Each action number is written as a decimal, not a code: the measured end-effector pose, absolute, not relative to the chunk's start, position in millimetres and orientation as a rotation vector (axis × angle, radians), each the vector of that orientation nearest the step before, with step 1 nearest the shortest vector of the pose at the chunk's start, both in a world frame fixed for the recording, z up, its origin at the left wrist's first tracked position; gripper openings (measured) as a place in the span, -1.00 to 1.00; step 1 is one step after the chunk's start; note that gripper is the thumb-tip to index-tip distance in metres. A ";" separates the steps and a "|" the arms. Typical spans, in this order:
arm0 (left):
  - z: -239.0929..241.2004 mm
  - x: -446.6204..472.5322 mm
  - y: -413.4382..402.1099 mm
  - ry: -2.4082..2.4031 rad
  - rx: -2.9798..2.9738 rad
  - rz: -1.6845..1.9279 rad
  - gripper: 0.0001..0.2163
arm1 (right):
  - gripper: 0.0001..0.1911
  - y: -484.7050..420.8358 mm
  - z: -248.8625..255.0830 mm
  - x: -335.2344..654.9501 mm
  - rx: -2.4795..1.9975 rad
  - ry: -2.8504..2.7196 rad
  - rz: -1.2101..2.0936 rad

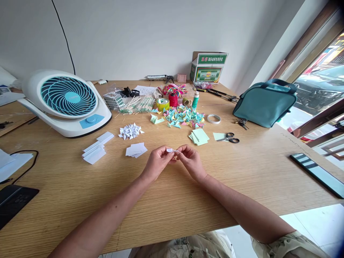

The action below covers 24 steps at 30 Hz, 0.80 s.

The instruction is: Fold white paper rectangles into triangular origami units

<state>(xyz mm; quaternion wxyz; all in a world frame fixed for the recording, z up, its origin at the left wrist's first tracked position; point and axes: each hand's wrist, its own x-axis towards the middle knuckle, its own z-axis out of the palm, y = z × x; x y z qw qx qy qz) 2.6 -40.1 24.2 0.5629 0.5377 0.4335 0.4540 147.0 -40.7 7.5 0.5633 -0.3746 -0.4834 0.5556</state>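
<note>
A small folded piece of white paper [169,150] is pinched between my two hands over the middle of the table. My left hand [158,162] is closed on its left end, and my right hand [191,161] grips the other end between thumb and fingers. Just left of them lie white paper rectangles [136,149]. Behind those is a heap of folded white paper pieces [130,131], with longer white paper strips [94,150] farther left. Beyond my right hand sits a stack of pale green paper [199,137]. My fingers partly hide the held paper.
Scissors [230,138] rest right of the green stack, near a tape roll [214,119]. Coloured folded paper pieces [182,116] are heaped behind. A fan [70,98] stands left, a teal bag [264,102] right, and a phone [317,172] lies by the right edge.
</note>
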 end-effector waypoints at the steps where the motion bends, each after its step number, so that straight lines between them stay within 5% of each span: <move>1: 23.7 2.5 -39.7 1.021 1.286 1.068 -0.75 | -0.65 -40.9 8.4 146.9 -0.877 -1.132 1.314; 24: 21.5 2.7 -38.6 1.011 1.235 1.089 -0.73 | -0.64 -36.2 4.9 153.4 -0.899 -1.217 1.328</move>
